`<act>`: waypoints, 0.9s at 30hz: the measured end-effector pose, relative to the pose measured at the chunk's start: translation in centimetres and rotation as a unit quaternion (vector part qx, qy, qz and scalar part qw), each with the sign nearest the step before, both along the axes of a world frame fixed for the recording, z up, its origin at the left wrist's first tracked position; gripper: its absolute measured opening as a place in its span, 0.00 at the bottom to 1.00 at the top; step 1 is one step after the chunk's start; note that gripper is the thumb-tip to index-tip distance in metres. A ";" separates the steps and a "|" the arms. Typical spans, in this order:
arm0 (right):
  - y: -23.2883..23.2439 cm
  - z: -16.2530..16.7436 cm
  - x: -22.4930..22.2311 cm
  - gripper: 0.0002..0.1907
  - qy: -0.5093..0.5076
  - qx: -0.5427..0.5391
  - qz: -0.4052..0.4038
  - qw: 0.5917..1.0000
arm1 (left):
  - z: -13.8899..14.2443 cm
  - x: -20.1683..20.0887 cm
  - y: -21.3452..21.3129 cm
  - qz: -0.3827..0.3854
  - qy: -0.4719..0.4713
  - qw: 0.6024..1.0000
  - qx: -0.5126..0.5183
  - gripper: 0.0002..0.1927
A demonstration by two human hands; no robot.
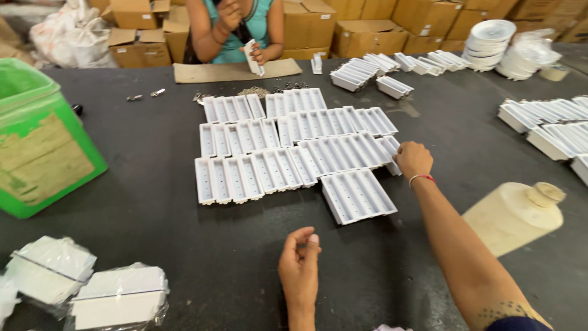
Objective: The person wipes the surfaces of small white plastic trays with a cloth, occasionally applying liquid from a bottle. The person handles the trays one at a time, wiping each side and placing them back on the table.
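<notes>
Several long white plastic trays (288,147) lie side by side in rows on the dark table (153,220). My right hand (413,160) reaches out to the right end of these rows, fingers curled on the edge of one white tray (392,153). A group of trays (357,195) sits just below it. My left hand (300,270) hovers near the table's front, fingers loosely curled and apart, holding nothing.
A green bin (43,141) stands at the left. Wrapped white packs (116,297) lie at the front left. A cream plastic bottle (514,214) lies at the right. More white trays (551,122) and stacked plates (490,40) sit far right. Across the table a person (239,30) handles a white piece, cardboard boxes (367,34) behind.
</notes>
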State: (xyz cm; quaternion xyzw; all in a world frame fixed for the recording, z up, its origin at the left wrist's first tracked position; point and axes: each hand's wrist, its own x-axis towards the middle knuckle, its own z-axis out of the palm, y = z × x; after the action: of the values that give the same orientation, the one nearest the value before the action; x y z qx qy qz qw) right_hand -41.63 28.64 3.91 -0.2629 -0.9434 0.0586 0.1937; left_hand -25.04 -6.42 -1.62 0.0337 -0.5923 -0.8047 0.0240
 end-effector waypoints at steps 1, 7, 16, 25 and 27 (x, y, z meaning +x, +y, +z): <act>-0.2 0.1 -0.7 0.13 0.001 -0.006 -0.004 1.000 | 0.0 -0.2 0.1 -0.002 -0.006 1.000 0.002 0.14; 0.1 0.1 -0.3 0.11 0.061 -0.081 0.000 0.995 | 0.4 -0.2 0.0 -0.008 -0.025 1.000 -0.012 0.14; 1.2 -3.1 5.5 0.15 0.168 0.028 0.181 0.969 | 0.8 0.7 -0.4 -0.021 -0.032 0.999 -0.002 0.15; 2.5 -3.0 4.6 0.17 0.109 -0.073 0.113 0.985 | 1.8 0.4 -0.7 -0.023 -0.076 0.996 -0.030 0.15; 2.8 -2.6 4.8 0.14 0.093 -0.091 0.096 0.987 | 1.8 0.3 -0.5 -0.024 -0.073 0.996 -0.038 0.15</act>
State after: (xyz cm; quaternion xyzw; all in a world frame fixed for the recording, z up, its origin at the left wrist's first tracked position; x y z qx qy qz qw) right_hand -36.87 31.44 1.28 -0.1812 -0.9327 0.1867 0.2497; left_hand -24.79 -6.94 0.14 0.0768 -0.6235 -0.7771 -0.0375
